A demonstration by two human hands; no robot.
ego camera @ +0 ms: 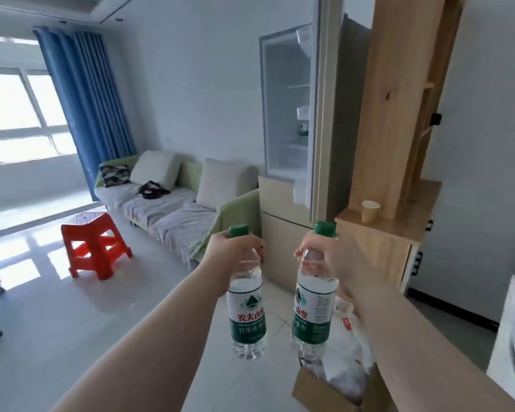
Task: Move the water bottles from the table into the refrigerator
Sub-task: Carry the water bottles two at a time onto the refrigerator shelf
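The left hand is wrapped tight around the neck of one clear plastic water bottle with a green cap and green label. The right hand squeezes the neck of a second one. Both bottles hang in the air, still well short of the tall open refrigerator. Held only by the necks, they could slip and drop. The brown cardboard box this side of the refrigerator could trip her. Two bottles, two hands, one refrigerator.

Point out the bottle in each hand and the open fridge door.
Left-hand bottle (246,319), head view: on its label.
Right-hand bottle (312,316), head view: on its label.
Open fridge door (286,114), head view: on its inner side.
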